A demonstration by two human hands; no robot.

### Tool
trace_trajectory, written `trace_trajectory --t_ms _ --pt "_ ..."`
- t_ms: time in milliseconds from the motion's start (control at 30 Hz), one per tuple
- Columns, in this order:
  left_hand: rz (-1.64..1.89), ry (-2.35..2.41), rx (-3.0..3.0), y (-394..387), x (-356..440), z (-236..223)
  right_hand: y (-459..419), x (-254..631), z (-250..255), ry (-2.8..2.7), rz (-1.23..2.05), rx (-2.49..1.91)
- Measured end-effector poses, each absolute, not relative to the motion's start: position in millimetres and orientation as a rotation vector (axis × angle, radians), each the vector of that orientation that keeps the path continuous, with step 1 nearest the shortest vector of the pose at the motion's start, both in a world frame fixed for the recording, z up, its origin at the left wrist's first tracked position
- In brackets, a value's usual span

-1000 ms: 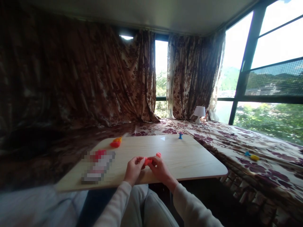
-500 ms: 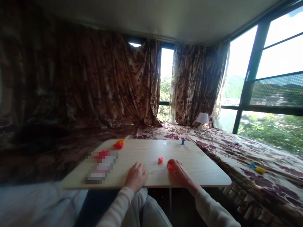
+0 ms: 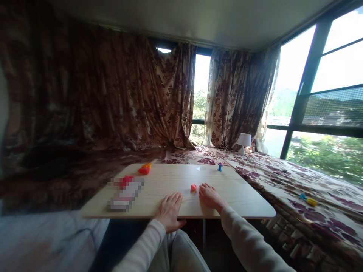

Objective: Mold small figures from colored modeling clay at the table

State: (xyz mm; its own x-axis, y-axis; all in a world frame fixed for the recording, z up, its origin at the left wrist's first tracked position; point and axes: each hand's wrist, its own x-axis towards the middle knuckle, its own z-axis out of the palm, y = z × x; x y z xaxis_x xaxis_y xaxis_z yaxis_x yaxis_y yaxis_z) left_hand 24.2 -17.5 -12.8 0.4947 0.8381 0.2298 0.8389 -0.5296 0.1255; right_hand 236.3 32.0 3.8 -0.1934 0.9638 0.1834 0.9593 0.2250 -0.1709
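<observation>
My left hand (image 3: 170, 210) lies at the near edge of the pale wooden table (image 3: 244, 192), fingers stretched over the top and thumb apart along the edge, holding nothing. To its right, my right hand (image 3: 210, 197) rests palm down with its fingers bent over the tabletop. Whatever is beneath that palm is hidden; the small red piece seen there earlier does not show now. Just left of the right fingertips sits a small pink ball (image 3: 193, 187), apart from both hands.
On the table's left are a blurred-out flat item (image 3: 124, 196), a red piece (image 3: 126, 181) and a red and yellow piece (image 3: 145, 169). A small blue toy (image 3: 220, 167) stands at the far right. The flowered ledge holds a white lamp (image 3: 244, 141) and a blue-yellow item (image 3: 311, 202).
My left hand has shifted right and towards the table edge, its thumb spreading. My right hand has turned and moved slightly forward, covering the red piece. The view has shifted slightly.
</observation>
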Motion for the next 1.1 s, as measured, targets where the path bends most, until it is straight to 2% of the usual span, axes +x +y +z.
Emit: trace_trajectory --t_ms 133,433,800,1100 --pt "-0.433 -1.559 -2.676 -14 25 -17 36 228 1 -2.188 -0.034 -1.866" --pt "-0.441 -1.604 -2.675 -14 25 -15 -42 233 -12 -2.263 -0.08 -1.804" --pt "-0.491 -1.57 -2.667 -12 24 -20 48 221 4 -2.124 -0.024 -1.993" --pt "-0.478 -1.582 -2.669 -12 25 -19 -32 229 -10 -2.266 -0.028 -1.859"
